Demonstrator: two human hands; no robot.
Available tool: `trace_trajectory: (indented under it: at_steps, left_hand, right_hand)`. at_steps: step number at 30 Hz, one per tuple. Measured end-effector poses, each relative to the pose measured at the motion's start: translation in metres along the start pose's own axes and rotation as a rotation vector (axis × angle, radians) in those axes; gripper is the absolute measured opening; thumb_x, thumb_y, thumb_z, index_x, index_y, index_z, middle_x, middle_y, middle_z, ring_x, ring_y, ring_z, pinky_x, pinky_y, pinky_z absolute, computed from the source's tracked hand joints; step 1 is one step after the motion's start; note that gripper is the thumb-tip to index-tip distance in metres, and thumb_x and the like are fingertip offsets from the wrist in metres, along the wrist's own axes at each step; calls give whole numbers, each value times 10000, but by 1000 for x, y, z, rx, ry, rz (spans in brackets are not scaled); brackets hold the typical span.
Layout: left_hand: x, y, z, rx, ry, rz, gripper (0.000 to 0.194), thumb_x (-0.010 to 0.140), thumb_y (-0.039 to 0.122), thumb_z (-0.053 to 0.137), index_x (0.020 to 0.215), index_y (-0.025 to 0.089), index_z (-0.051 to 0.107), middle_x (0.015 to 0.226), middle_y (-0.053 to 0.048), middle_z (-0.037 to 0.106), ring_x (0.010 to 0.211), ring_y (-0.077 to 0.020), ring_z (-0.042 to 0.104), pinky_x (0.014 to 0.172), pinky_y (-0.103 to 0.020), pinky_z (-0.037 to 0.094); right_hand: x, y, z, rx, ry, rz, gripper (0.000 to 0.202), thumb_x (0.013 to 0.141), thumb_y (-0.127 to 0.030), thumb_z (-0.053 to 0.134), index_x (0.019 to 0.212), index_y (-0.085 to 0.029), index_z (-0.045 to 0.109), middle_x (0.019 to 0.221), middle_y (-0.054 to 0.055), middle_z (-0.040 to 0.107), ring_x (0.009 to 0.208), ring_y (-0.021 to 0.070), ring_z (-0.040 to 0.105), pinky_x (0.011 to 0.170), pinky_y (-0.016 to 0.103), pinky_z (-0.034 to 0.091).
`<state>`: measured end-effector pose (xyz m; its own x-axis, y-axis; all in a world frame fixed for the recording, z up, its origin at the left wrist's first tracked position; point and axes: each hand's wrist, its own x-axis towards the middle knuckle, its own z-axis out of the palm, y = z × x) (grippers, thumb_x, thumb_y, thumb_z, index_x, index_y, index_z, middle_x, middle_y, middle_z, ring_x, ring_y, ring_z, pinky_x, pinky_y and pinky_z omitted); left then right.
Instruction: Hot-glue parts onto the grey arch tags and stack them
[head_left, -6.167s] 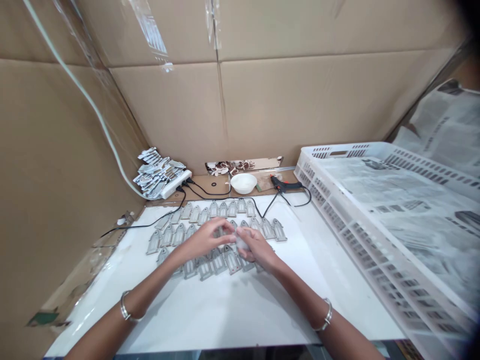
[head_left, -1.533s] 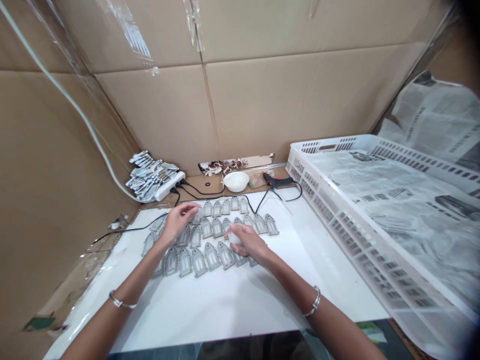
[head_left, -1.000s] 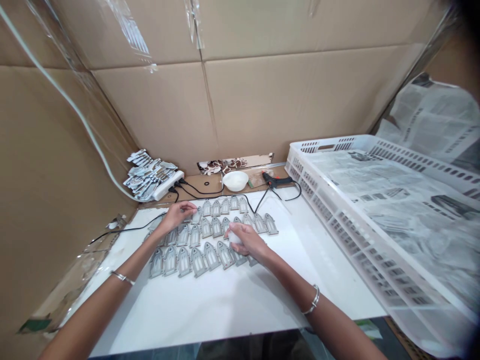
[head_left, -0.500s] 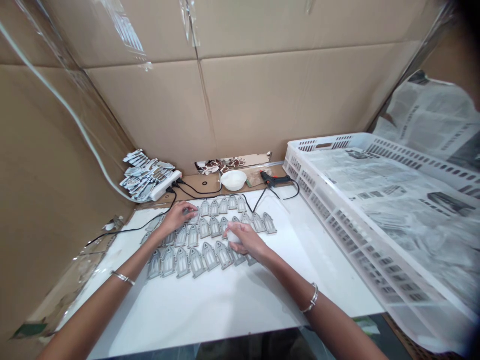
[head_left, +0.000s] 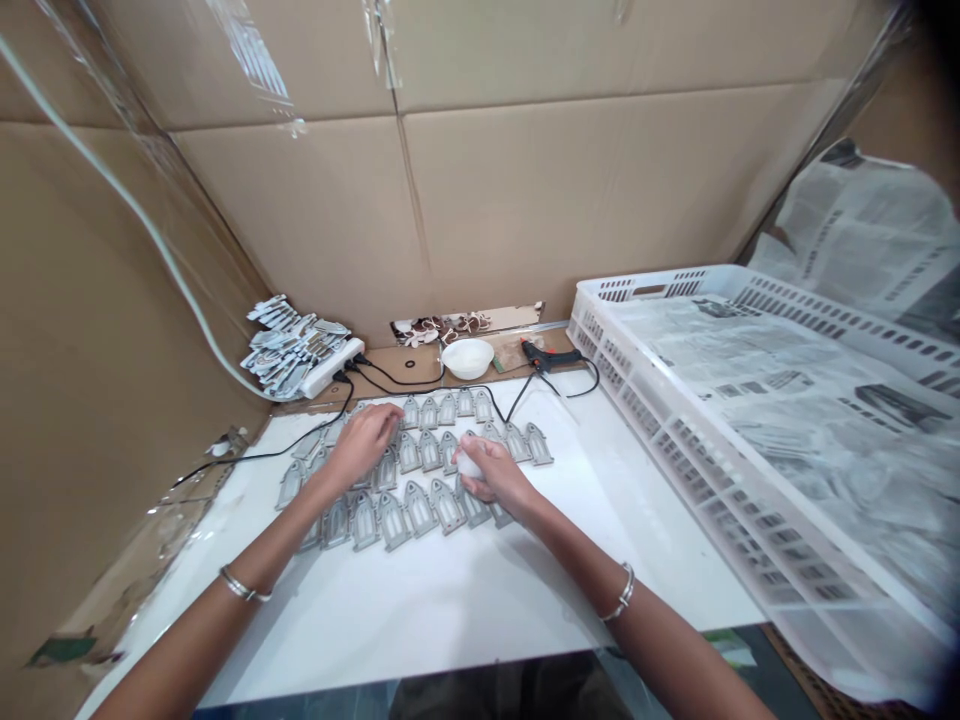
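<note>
Grey, pointed lantern-shaped pieces [head_left: 391, 520] with pale panels lie in several rows on the white board. My left hand [head_left: 365, 440] is over the upper rows, its fingers curled and pressed together at the tips. Anything they pinch is too small or hidden to name. My right hand [head_left: 495, 472] is closed around a whitish, translucent thing [head_left: 469, 466] above the right part of the middle rows. Both hands hide some of the pieces beneath them.
Behind the rows stand a white bowl [head_left: 467, 359] and a black glue gun [head_left: 550, 356] with its cord. At the back left, a power strip [head_left: 332, 369] sits beside a heap of flat cut pieces [head_left: 289, 345]. A large white plastic crate [head_left: 675, 450] lined with printed paper fills the right side.
My left hand has shifted slightly right along the upper rows, uncovering pieces on its left. My right hand stays almost in place, with the whitish thing still in it.
</note>
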<state>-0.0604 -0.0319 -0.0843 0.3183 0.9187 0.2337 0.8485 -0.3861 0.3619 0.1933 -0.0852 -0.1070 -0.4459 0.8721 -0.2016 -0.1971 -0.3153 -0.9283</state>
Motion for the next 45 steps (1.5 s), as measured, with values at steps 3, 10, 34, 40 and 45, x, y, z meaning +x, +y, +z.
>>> trace_trajectory:
  at_steps: [3, 10, 34, 40, 45]
  left_hand:
    - [-4, -17, -1, 80, -50, -45, 396, 914, 172, 333, 1192, 140, 613, 1166, -153, 694, 1106, -303, 633, 979, -432, 459]
    - [-16, -29, 2, 165, -188, 30, 597, 805, 55, 323, 1369, 116, 508, 1368, -134, 630, 1258, -284, 583, 1075, -437, 407]
    - [-22, 100, 22, -824, -276, -172, 346, 824, 524, 680, 718, 209, 584, 722, -58, 716, 727, -213, 684, 701, -321, 511]
    - [-25, 101, 32, -859, -203, -257, 394, 704, 538, 787, 706, 212, 566, 677, -58, 720, 688, -221, 692, 705, -342, 534]
    - [-28, 100, 24, -858, -219, -259, 354, 759, 549, 736, 725, 205, 663, 727, -68, 751, 731, -236, 710, 725, -351, 544]
  right_hand:
    - [-1, -1, 0, -3, 2, 5, 508, 848, -719, 533, 875, -211, 540, 450, -70, 481, 317, 42, 229, 340, 178, 122]
    - [-3, -3, 2, -22, -4, 10, 500, 864, -706, 520, 874, -207, 546, 457, -59, 478, 331, 45, 250, 353, 178, 126]
    - [-4, 0, 10, -20, 119, -172, 503, 852, -713, 548, 769, -232, 425, 463, -81, 485, 341, 55, 302, 349, 189, 205]
    - [-9, -1, 12, -103, 150, -229, 471, 902, -688, 492, 785, -235, 431, 501, -71, 466, 420, 79, 368, 403, 199, 234]
    - [-10, -4, 13, -97, 114, -220, 443, 915, -673, 465, 845, -235, 466, 565, -59, 470, 467, 96, 409, 429, 216, 240]
